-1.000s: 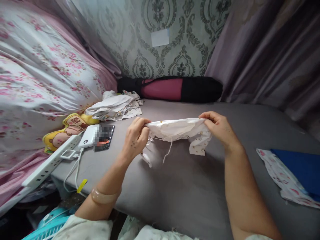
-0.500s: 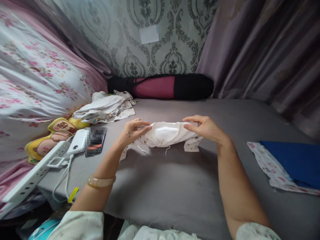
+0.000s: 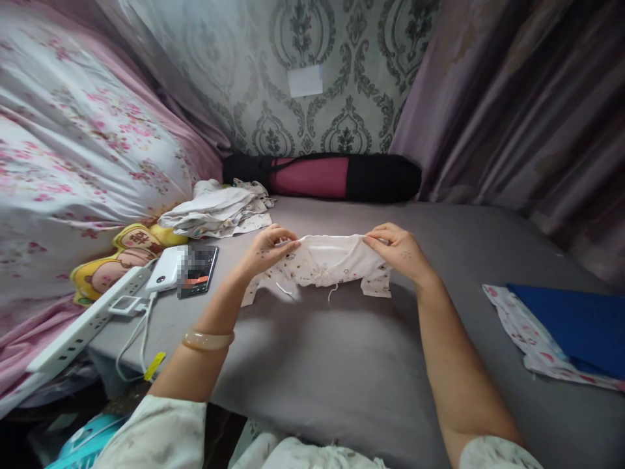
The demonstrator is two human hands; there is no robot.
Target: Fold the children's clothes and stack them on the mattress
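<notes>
A small white baby top [image 3: 319, 264] with a sparse print hangs between my hands above the grey sheet. My left hand [image 3: 271, 251] pinches it at one shoulder, thumb and fingers together. At the opposite shoulder my right hand [image 3: 396, 251] pinches it the same way. The neckline is stretched nearly level between them. Two thin ties dangle from its front, and a short sleeve hangs down on each side. The lower back of the top is hidden behind its front.
On the left lie a pile of white clothes [image 3: 224, 208], a phone [image 3: 208, 270], a white power bank [image 3: 166, 268], a power strip [image 3: 92, 319] and a yellow plush [image 3: 105, 277]. Folded blue cloth [image 3: 576, 326] is on the right. A black and pink roll bag [image 3: 312, 179] lies against the wall.
The top's neckline has been drawn straighter and its printed front shows more. Both hands still grip the shoulders. The whole view has shifted slightly.
</notes>
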